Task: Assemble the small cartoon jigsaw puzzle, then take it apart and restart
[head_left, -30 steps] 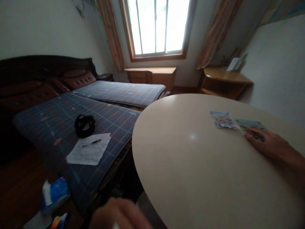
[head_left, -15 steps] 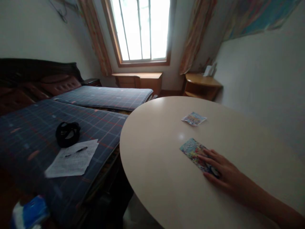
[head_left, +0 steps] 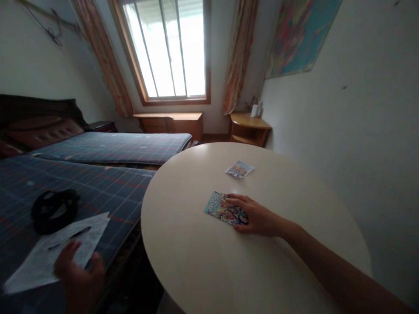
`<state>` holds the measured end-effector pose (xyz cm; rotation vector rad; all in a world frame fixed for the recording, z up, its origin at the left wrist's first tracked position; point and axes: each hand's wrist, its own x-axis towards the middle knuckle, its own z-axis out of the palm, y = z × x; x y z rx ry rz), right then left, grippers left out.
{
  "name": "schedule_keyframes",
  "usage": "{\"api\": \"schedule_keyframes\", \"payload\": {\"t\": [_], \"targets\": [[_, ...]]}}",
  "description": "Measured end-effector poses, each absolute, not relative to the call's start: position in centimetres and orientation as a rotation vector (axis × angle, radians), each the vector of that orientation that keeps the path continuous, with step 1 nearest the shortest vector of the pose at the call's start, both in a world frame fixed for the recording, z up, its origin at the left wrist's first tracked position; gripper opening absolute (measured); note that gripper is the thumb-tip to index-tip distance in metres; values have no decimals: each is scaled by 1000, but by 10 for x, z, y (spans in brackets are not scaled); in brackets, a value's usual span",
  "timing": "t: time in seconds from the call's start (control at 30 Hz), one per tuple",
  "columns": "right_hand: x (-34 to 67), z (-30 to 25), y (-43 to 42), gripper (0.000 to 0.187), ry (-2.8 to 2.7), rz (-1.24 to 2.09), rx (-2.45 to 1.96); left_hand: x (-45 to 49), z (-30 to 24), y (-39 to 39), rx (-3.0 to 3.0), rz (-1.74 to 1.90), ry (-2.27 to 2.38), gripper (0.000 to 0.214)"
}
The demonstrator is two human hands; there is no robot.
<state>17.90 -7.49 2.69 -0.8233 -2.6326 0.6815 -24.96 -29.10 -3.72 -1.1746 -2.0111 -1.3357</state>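
Note:
My right hand (head_left: pixel 253 214) rests on the cream round table (head_left: pixel 196 261) over a flat, colourful printed card (head_left: pixel 220 210). Its fingers lie along the card's far edge and the thumb along the near edge, covering the right end. Farther back on the tabletop lies a smaller printed picture piece (head_left: pixel 240 169) with slightly raised corners, apart from my hand. At the lower left my left hand (head_left: pixel 80 272) hangs blurred in front of white sheets of paper (head_left: pixel 36 266), thumb and fingers apart with nothing visible between them. A dark pen (head_left: pixel 78 232) lies on those sheets.
Left of the table stands a bed with a plaid mattress (head_left: pixel 108 179), bearing a coiled black strap-like thing (head_left: pixel 54 209). A desk (head_left: pixel 186 122) stands under the window, with a corner shelf (head_left: pixel 250 122) to its right. A white wall (head_left: pixel 343 152) runs along the right.
The view has swung to the right. My left hand has come into sight at the lower left. My right hand's fingers now span the card, which lies turned to a flatter angle.

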Motion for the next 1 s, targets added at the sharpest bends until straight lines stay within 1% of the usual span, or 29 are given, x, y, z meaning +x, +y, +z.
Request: {"api": "schedule_keyframes", "payload": {"t": [0.07,0.1,0.17,0.23,0.3,0.43,0.6,0.67,0.7,0.87,0.93,1.0], "targets": [[171,28,-63,87,-2636,719,-785,-216,-25,-238,-1404,-1410,-1873,46],[168,27,-58,88,-2632,728,-766,-192,-15,-211,-1584,-1462,-1802,42],[165,24,-50,91,-2613,730,-721,-138,11,-157,-2064,-1435,-1753,34],[166,19,-46,92,-2580,692,-696,-87,32,-111,-2444,-1251,-1684,35],[172,14,-46,92,-2535,662,-678,-48,39,-75,-2574,-1037,-1770,36],[190,7,-46,91,-2443,674,-670,-18,20,-39,-2606,-1000,-1802,33],[201,4,-41,90,-2381,708,-701,-28,-7,-34,-2798,-938,-1614,26],[202,4,-38,91,-2377,712,-724,-33,-10,-35,-2834,-929,-1570,31],[203,5,-37,91,-2375,716,-731,-35,-11,-35,-2851,-921,-1556,38],[205,7,-40,84,-2301,730,-769,-43,-8,-39,-3065,-845,-1409,80],[204,7,-42,78,-2276,723,-794,-45,-6,-40,-3125,-811,-1319,87],[201,6,-42,71,-2252,713,-814,-46,-5,-41,-3116,-789,-1290,88]]}}
